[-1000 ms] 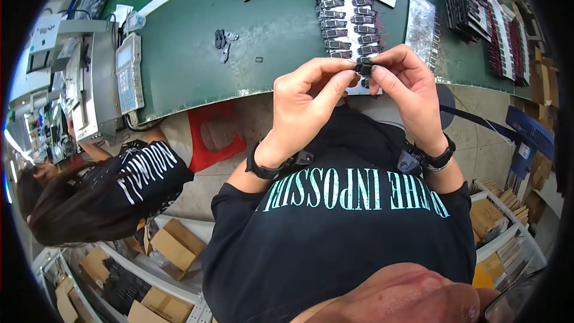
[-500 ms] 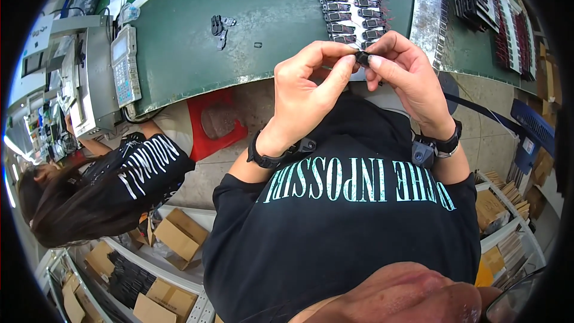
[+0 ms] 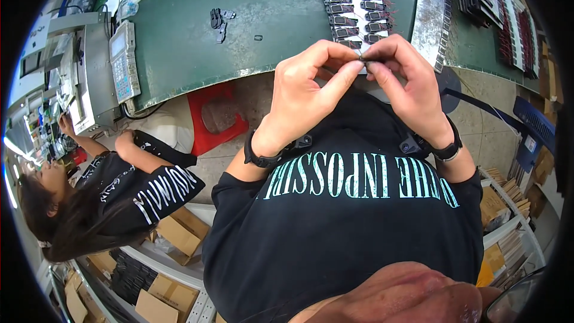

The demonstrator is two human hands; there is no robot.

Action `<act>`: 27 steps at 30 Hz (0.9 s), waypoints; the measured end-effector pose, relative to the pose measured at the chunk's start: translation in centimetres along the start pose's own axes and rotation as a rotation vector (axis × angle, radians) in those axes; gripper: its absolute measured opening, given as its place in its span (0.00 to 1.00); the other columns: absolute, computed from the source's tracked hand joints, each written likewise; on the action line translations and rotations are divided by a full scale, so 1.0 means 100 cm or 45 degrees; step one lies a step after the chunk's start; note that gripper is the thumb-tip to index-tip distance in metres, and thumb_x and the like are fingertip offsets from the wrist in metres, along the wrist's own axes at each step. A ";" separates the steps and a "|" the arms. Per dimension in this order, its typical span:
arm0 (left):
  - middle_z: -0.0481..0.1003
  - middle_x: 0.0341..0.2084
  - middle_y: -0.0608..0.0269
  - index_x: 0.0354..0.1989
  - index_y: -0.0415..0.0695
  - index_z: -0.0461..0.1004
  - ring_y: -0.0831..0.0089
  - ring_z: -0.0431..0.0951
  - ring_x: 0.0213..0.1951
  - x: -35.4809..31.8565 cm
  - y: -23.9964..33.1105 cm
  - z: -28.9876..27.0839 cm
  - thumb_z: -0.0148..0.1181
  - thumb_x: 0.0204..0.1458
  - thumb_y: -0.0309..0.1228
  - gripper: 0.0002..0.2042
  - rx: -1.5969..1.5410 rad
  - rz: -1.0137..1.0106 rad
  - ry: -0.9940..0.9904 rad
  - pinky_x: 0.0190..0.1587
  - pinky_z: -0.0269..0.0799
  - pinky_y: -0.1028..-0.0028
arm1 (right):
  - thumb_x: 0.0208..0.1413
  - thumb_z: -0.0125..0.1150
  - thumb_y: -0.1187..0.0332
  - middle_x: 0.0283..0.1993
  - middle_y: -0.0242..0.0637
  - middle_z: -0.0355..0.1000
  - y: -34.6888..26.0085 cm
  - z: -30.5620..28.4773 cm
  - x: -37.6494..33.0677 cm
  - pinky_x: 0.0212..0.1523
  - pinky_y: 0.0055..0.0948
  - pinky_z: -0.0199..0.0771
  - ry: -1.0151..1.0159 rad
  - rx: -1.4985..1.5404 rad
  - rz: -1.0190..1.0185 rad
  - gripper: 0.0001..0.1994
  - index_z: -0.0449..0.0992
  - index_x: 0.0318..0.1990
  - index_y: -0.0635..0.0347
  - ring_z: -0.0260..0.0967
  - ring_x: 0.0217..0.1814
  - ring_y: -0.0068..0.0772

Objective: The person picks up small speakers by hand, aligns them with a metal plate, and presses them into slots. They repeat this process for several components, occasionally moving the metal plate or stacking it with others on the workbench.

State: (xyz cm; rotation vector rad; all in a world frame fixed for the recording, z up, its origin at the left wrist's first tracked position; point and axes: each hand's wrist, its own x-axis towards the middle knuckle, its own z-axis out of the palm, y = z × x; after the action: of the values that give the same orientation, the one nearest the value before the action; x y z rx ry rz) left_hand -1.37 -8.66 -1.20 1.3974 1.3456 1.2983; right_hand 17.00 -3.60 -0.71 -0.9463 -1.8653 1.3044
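Dark small part (image 3: 362,61) pinched between fingertips of left hand (image 3: 311,93) and right hand (image 3: 406,87), both clenched on it, held up at chest height over near edge of green table (image 3: 239,54). Just beyond: white tray (image 3: 353,3) of similar dark parts in rows. Keypad unit (image 3: 124,63) far left.

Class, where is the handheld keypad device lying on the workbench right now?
In the head view, the keypad device lies at the green bench's left end, beside a grey machine.

I see a black short-sleeve tee (image 3: 359,227) w/ pale teal block lettering across the chest, plus a black band on each wrist: left (image 3: 258,157), right (image 3: 449,149); hands bare.
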 end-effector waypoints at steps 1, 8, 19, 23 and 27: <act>0.80 0.27 0.60 0.36 0.36 0.77 0.73 0.82 0.28 -0.002 0.000 -0.003 0.64 0.52 0.23 0.05 0.113 0.004 -0.049 0.29 0.76 0.76 | 0.60 0.56 0.80 0.40 0.35 0.72 0.000 -0.001 -0.002 0.42 0.24 0.76 -0.002 0.002 0.002 0.07 0.72 0.46 0.68 0.73 0.39 0.24; 0.75 0.21 0.59 0.30 0.39 0.73 0.68 0.79 0.23 -0.019 -0.013 -0.003 0.63 0.51 0.24 0.04 0.395 0.233 -0.169 0.25 0.71 0.69 | 0.53 0.59 0.85 0.39 0.39 0.71 0.001 -0.005 -0.009 0.41 0.25 0.76 -0.271 -0.247 -0.138 0.08 0.74 0.40 0.69 0.74 0.40 0.29; 0.70 0.19 0.72 0.29 0.40 0.70 0.82 0.67 0.20 -0.019 -0.035 -0.006 0.58 0.57 0.28 0.07 -0.196 -0.406 -0.167 0.21 0.59 0.77 | 0.51 0.63 0.84 0.46 0.40 0.75 0.003 0.000 -0.008 0.41 0.24 0.77 -0.118 -0.258 -0.144 0.15 0.77 0.48 0.65 0.74 0.40 0.27; 0.69 0.20 0.75 0.29 0.41 0.71 0.88 0.64 0.21 -0.013 -0.028 -0.010 0.56 0.60 0.31 0.08 -0.616 -0.702 -0.159 0.20 0.53 0.81 | 0.50 0.64 0.84 0.48 0.40 0.75 0.001 -0.002 -0.005 0.41 0.24 0.77 -0.091 -0.269 -0.150 0.16 0.78 0.48 0.64 0.74 0.42 0.27; 0.65 0.19 0.73 0.31 0.43 0.70 0.89 0.56 0.19 -0.011 -0.022 -0.011 0.55 0.61 0.31 0.07 -0.762 -0.832 -0.145 0.19 0.46 0.86 | 0.49 0.65 0.84 0.48 0.39 0.75 0.000 0.000 -0.003 0.41 0.25 0.77 -0.079 -0.277 -0.145 0.16 0.79 0.46 0.64 0.75 0.42 0.29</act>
State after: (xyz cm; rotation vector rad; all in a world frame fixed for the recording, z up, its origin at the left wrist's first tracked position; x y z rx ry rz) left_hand -2.74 -9.57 -3.35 0.5411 1.0726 1.0238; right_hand 17.15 -3.83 -0.74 -0.9023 -2.1092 1.0912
